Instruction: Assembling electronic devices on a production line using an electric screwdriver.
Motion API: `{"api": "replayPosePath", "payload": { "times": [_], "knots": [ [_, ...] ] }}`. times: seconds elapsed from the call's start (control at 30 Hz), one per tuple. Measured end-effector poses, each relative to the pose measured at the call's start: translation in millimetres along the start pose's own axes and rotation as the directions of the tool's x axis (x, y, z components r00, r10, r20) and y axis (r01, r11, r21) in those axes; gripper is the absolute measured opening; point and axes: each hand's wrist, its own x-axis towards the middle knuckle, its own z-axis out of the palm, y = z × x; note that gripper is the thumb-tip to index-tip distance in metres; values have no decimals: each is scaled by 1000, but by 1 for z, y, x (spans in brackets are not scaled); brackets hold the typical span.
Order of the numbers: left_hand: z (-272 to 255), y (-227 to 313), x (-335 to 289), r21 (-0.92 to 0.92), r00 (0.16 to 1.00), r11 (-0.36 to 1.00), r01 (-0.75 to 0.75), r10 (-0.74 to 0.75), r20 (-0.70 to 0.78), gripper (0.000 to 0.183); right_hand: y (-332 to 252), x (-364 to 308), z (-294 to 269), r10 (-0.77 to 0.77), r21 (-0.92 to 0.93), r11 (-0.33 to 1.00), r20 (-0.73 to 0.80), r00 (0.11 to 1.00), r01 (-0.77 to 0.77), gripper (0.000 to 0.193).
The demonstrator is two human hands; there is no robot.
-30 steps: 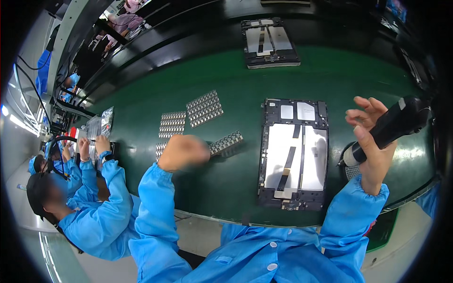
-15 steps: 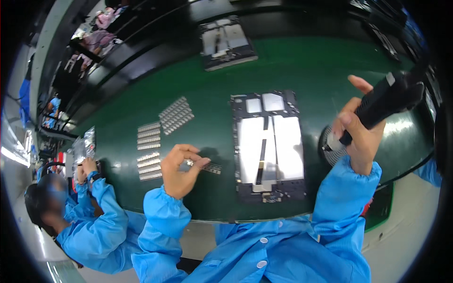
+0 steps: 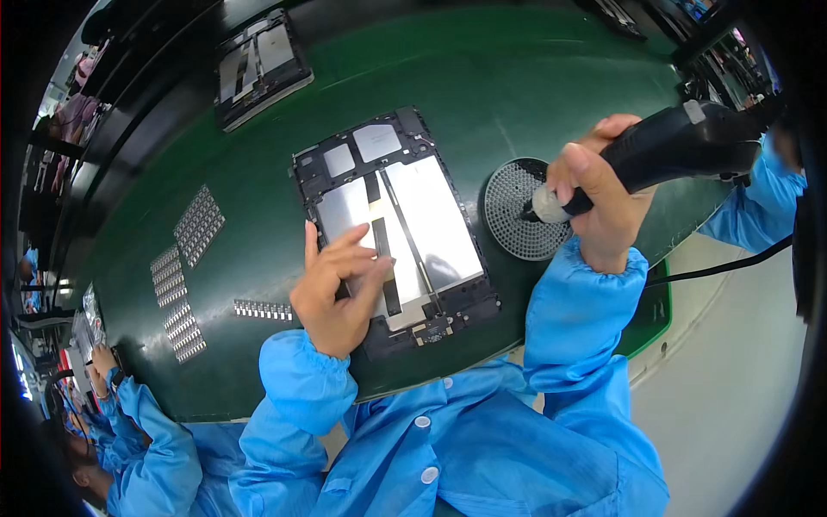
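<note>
On the green, matte work surface [image 3: 517, 77] lies an opened tablet [image 3: 396, 228], back cover off, a black frame around two flat silvery metal plates with a dark strip running between them. The left hand [image 3: 336, 289] rests on its near left part, fingers loosely spread and pressing down on the plate, gripping nothing that I can see. The right hand [image 3: 599, 202] is wrapped tight round a black electric screwdriver [image 3: 680, 151] with a smooth plastic body, its pale tip pointing down at a round perforated dish [image 3: 515, 211] just right of the tablet; whether the tip touches the mesh is hard to tell. A black cable [image 3: 724, 267] trails off the table edge. To the left sit several strips of small shiny metal parts [image 3: 198, 224] in neat rows. A second opened tablet [image 3: 258, 65] lies further up the belt. Both sleeves are glossy blue fabric with gathered cuffs.
</note>
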Motion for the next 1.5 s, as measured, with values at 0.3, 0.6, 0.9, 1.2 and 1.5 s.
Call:
{"api": "replayPosePath", "payload": {
  "times": [0.3, 0.6, 0.9, 1.2, 1.5],
  "knots": [
    [2, 13, -9, -48, 993, 999, -26, 31, 118, 15, 10, -3, 7, 27, -121, 992, 34, 999, -23, 36],
    [-5, 14, -4, -39, 995, 999, 11, -8, 96, 9, 17, -3, 12, 55, -138, 989, 23, 998, -51, 33],
    [-33, -12, -2, -128, 986, 987, 94, -110, -121, 13, 14, -3, 7, 74, -154, 986, 22, 997, -69, 28],
    [-65, -28, -13, -255, 955, 934, 252, -283, -91, 11, 17, -4, 16, 107, -127, 987, 77, 991, -97, 28],
    [-73, -25, -4, -409, 783, 688, 600, -611, 121, 11, -15, -3, 38, -49, -30, 998, 160, 986, 55, 37]
  ]
}}
